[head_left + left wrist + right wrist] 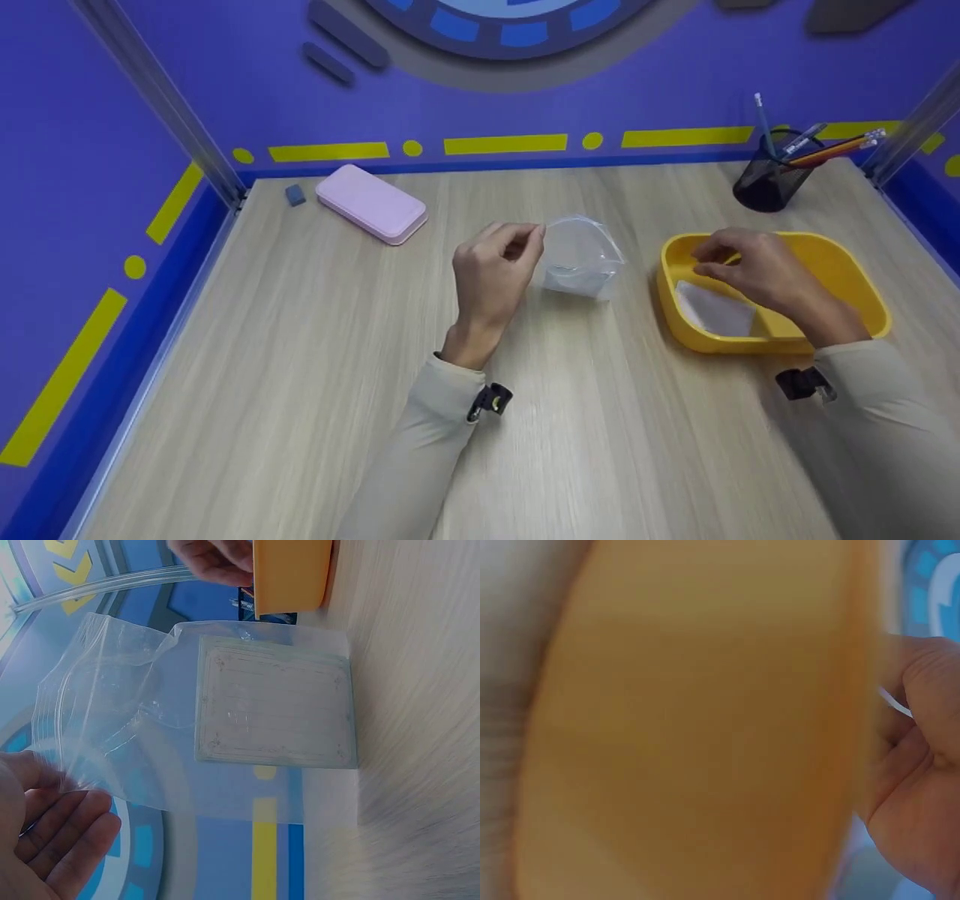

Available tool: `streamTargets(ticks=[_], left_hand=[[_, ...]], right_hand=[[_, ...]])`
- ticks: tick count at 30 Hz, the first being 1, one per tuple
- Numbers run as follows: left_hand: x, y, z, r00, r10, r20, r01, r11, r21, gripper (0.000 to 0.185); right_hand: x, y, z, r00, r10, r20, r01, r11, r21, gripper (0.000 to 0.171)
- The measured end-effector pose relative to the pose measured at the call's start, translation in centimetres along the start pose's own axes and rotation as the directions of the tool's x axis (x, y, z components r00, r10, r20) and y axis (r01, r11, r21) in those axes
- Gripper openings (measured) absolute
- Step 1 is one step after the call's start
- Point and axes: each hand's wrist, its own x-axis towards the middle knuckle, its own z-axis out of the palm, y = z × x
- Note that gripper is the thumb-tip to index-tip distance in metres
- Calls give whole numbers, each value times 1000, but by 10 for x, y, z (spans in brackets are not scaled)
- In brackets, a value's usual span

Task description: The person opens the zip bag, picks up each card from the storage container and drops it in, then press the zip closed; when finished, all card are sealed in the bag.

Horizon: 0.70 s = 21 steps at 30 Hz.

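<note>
Left hand [495,274] pinches the clear zip bag [581,259] open mid-worktop — one card [274,701] already inside. Right hand [750,270], fingers curled, reaches into the yellow tray [862,281] at the right edge; another card [712,309] remains there — unpacked.

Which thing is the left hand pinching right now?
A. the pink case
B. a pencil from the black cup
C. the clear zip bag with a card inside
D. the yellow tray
C: in the head view the left hand pinches the top edge of the clear zip bag, and the left wrist view shows a card inside it.
</note>
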Motion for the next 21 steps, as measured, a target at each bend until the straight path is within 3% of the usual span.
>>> streamTargets(ticks=[8,21], left_hand=[[0,0,0,1000,2,-10,-2,1000,22,6],[0,-3,2,1000,7,-13,-7,1000,29,6]], right_hand=[[11,23,16,995,7,96,-6,1000,-11,25],[17,32,20,980,93,175,-91,996,-19,37]])
